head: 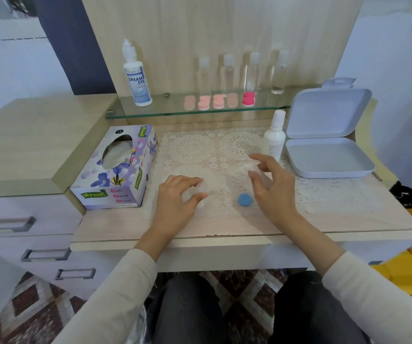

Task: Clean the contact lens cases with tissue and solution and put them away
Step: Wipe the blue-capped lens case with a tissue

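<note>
The left hand [177, 194] is curled, thumb and fingers closed around a pale, see-through lens case [196, 190] held low over the lace mat [195, 147]. The case is blurred and nearly colourless, so its shape is hard to make out. The right hand [272, 180] has its fingers spread and bent, with thumb and forefinger pinching a small whitish cap [249, 167]. Between the two hands a round blue cap [245, 200] lies flat on the mat, just beside the right hand.

More lens cases sit in a row on the glass shelf [150, 111] at the back: four pale pink cases [218, 101] and one bright pink case [248, 98] at the right end, each a pair of round lids. A tall white solution bottle [137, 80] marked "Dream Eye" stands upright at the shelf's left end, and four clear bottles [252, 70] with white caps stand behind the cases.

On the counter [348, 219], a flowered tissue box [118, 175] lies left of the mat. A small white bottle [274, 137] stands at the mat's right edge, just beside an open white box [329, 155] with its lid raised.
</note>
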Demonstrator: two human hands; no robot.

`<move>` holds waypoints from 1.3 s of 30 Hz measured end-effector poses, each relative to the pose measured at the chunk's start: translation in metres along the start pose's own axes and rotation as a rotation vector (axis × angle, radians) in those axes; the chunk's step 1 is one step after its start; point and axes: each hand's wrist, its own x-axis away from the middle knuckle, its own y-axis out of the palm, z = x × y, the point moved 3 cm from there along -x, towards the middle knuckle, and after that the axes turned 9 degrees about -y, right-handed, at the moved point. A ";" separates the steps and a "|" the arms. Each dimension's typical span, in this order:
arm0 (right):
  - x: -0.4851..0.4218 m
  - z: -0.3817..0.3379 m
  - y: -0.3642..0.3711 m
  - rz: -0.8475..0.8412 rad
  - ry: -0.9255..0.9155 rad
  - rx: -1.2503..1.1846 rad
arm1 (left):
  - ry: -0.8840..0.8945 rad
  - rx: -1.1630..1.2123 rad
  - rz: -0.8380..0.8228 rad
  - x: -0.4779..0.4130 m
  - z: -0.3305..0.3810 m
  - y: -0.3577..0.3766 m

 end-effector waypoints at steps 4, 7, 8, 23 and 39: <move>-0.006 -0.007 -0.006 -0.018 -0.068 -0.092 | -0.029 0.043 -0.024 -0.005 0.013 -0.014; -0.006 -0.010 -0.003 -0.031 -0.152 -0.061 | -0.140 0.128 -0.153 -0.007 0.024 -0.017; -0.006 -0.013 -0.002 -0.054 -0.164 -0.052 | -0.174 0.157 -0.197 -0.008 0.027 -0.017; 0.000 -0.031 0.001 -0.176 0.016 -0.305 | -0.451 0.570 -0.395 0.004 0.042 -0.004; -0.005 -0.012 -0.007 -0.169 0.369 -0.469 | -0.637 0.779 -0.206 0.003 0.029 -0.003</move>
